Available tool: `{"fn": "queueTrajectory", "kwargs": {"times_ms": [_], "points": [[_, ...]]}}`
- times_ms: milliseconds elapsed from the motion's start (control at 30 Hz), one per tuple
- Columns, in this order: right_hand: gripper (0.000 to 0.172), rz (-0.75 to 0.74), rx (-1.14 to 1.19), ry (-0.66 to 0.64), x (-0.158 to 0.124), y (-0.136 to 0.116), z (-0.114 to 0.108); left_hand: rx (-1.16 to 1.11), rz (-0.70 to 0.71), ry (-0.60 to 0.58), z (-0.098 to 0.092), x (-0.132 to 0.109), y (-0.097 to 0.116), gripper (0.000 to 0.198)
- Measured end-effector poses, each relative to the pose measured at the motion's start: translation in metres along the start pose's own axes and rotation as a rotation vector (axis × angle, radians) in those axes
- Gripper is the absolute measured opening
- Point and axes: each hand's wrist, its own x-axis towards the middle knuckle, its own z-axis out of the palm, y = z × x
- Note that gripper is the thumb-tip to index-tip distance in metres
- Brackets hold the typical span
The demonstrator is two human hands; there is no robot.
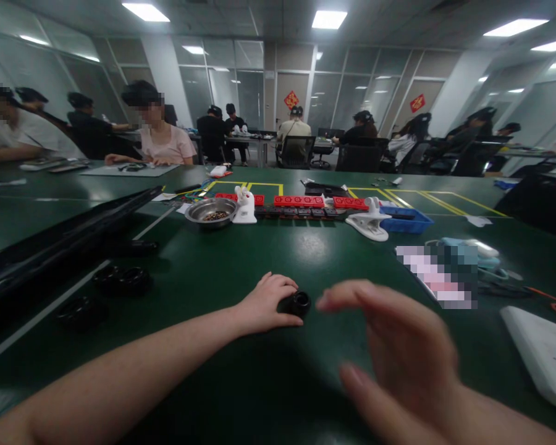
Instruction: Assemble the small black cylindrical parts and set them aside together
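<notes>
My left hand (266,304) rests on the green table (241,259) with its fingers curled round a small black round part (297,303). My right hand (393,346) hovers close to the camera just right of that part, fingers stretched out and apart, blurred by motion, holding nothing. More black ring-shaped parts (120,279) lie on the table to the left.
Further back stand a metal bowl (210,212), a white clamp stand (244,206), rows of red and black blocks (301,206), another white clamp (369,221) and a blue tray (405,220). A white flat object (542,352) lies right. A dark long panel (60,238) lies left. Several people sit at tables behind.
</notes>
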Motion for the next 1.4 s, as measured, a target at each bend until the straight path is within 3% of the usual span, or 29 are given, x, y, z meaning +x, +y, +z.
{"fn": "queueTrajectory", "kwargs": {"times_ms": [133, 200, 300, 367, 500, 667, 800, 933, 1100, 1200, 1267, 1400], "points": [[0.050, 0.040, -0.159, -0.060, 0.042, 0.032, 0.024, 0.007, -0.001, 0.009, 0.002, 0.001, -0.002, 0.045], [0.054, 0.002, -0.282, -0.117, 0.046, 0.044, 0.037, 0.011, 0.004, 0.001, 0.002, 0.001, -0.002, 0.042], [0.041, -0.083, -0.385, -0.129, 0.039, 0.053, 0.048, 0.008, 0.005, 0.000, 0.001, 0.001, -0.002, 0.040], [0.033, -0.146, -0.334, -0.135, 0.033, 0.056, 0.049, 0.000, 0.005, 0.000, 0.000, 0.001, -0.001, 0.042], [0.042, -0.259, -0.197, -0.116, 0.031, 0.061, 0.050, -0.005, 0.010, 0.002, -0.001, 0.000, 0.000, 0.042], [0.040, -0.195, -0.229, -0.034, 0.031, 0.066, 0.054, -0.012, 0.020, -0.003, 0.000, 0.000, -0.002, 0.036], [0.036, -0.189, -0.134, -0.129, 0.030, 0.066, 0.056, -0.014, 0.008, 0.011, 0.001, 0.000, -0.003, 0.040], [0.054, -0.306, 0.018, -0.205, 0.028, 0.067, 0.054, -0.023, -0.019, 0.020, 0.001, 0.000, -0.003, 0.043], [0.053, -0.159, -0.050, -0.065, 0.029, 0.070, 0.057, -0.028, -0.007, 0.011, 0.001, 0.000, -0.005, 0.036], [0.045, -0.081, -0.068, -0.064, 0.029, 0.071, 0.060, -0.032, -0.017, 0.015, 0.001, 0.000, -0.003, 0.037], [0.039, -0.095, -0.006, -0.110, 0.028, 0.071, 0.061, -0.032, -0.032, 0.018, 0.000, 0.000, -0.001, 0.041], [0.049, -0.197, 0.092, -0.146, 0.026, 0.071, 0.059, -0.020, -0.075, 0.036, 0.001, 0.001, -0.001, 0.046]]}}
